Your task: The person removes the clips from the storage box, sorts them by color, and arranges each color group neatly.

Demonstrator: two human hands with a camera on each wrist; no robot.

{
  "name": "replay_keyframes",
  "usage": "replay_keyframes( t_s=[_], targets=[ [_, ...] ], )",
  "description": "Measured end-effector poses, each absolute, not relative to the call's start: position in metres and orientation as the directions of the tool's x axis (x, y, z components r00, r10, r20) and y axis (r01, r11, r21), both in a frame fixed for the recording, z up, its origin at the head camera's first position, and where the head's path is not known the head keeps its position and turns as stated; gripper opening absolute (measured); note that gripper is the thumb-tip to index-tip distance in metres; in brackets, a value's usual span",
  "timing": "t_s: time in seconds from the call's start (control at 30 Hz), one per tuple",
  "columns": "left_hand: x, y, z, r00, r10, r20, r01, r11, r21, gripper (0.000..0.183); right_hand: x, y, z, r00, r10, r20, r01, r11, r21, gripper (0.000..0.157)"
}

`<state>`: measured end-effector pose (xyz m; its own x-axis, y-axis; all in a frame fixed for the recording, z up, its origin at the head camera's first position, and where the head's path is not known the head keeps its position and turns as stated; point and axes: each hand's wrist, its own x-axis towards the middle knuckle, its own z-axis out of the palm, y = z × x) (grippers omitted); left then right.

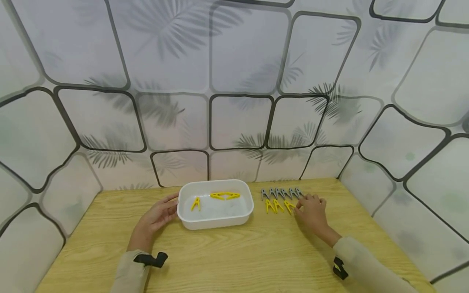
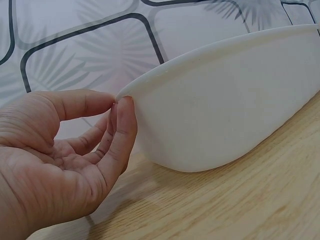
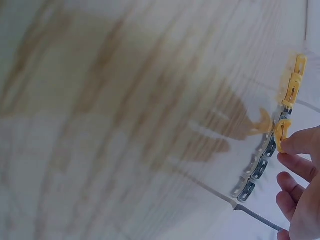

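Note:
A white plastic tub (image 1: 216,223) stands on the table, with three yellow clothespins inside: one (image 1: 196,203) at the left and two end to end (image 1: 225,196) toward the back. My left hand (image 1: 161,214) pinches the tub's left rim between thumb and finger, plain in the left wrist view, where the tub's outer wall (image 2: 210,105) fills the right. To the right of the tub, my right hand (image 1: 312,211) holds a yellow clothespin (image 1: 289,206) by its end, between thumb and fingertips. Two more yellow clothespins (image 1: 274,206) lie left of it.
Several grey clothespins (image 1: 281,193) form a row behind the yellow ones. The wooden table (image 1: 227,260) meets a patterned wall covering (image 1: 238,122) at the back and sides. In the right wrist view, the clothespins and their reflections show on the tabletop (image 3: 125,125).

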<state>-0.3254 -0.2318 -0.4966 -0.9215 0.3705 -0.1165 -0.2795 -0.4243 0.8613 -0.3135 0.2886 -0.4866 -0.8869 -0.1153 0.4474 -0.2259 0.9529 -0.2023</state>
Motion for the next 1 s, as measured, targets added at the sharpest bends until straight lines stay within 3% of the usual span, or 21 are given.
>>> replay_keyframes(
  t_s=[1.0],
  targets=[
    [-0.325, -0.232, -0.5, -0.931, 0.343, -0.128, -0.26, -0.372, 0.891, 0.026, -0.317, 0.278, -0.49, -0.916, -0.154, 0.371, -0.239, 0.951, -0.197, 0.017]
  ],
)
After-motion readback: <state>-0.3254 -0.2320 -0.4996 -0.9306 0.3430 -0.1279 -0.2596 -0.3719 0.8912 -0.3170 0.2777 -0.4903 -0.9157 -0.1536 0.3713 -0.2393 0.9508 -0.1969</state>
